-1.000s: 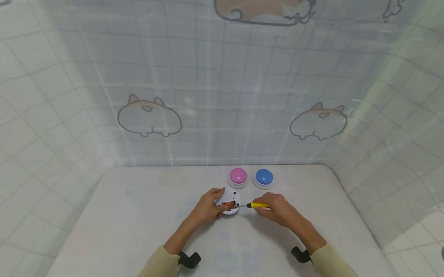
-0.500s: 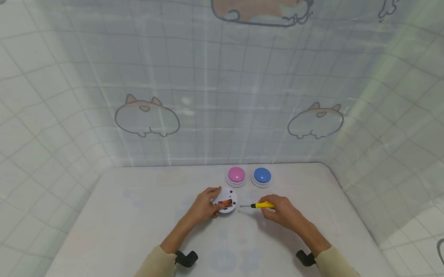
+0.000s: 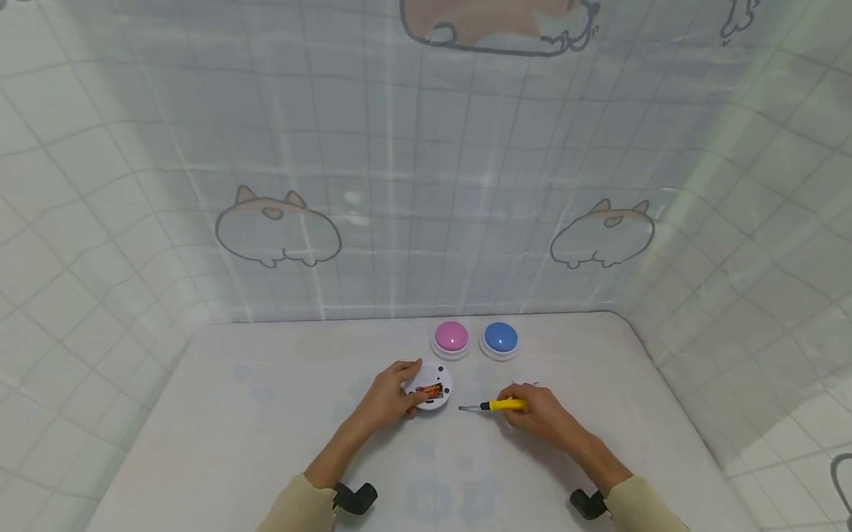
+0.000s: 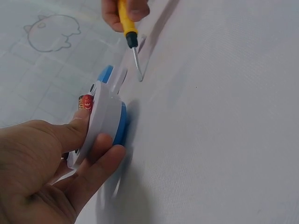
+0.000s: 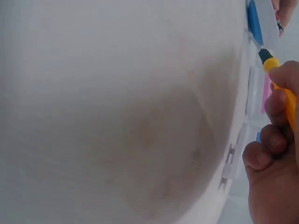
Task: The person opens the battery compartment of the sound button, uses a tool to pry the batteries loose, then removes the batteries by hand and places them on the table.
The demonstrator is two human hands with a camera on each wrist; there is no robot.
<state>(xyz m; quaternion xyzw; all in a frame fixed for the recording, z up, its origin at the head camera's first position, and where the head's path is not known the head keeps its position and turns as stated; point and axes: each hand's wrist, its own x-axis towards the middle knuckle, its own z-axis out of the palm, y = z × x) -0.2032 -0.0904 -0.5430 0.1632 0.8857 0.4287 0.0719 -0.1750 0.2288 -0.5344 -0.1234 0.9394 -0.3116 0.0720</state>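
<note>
My left hand (image 3: 386,396) holds a round white push button (image 3: 434,373), turned over with its speaker holes and battery compartment facing up. Red-and-gold batteries (image 3: 430,391) show in the uncovered compartment. In the left wrist view its blue dome (image 4: 121,122) points down at the table, and my thumb lies by a battery. My right hand (image 3: 542,415) grips a screwdriver (image 3: 509,405) by its yellow handle. The metal tip points left and lies apart from the push button, low over the table; whether it touches the surface I cannot tell.
Behind the hands stand a pink push button (image 3: 452,336) and a blue push button (image 3: 501,337), both upright. A small white notched piece (image 5: 231,161) lies by my right hand. The white table (image 3: 265,433) meets a grid-patterned curtain (image 3: 427,242) at the back.
The screwdriver tip has left the battery compartment and moved right, then slightly nearer to me. My left hand keeps its hold on the push button. The small white piece has come into view.
</note>
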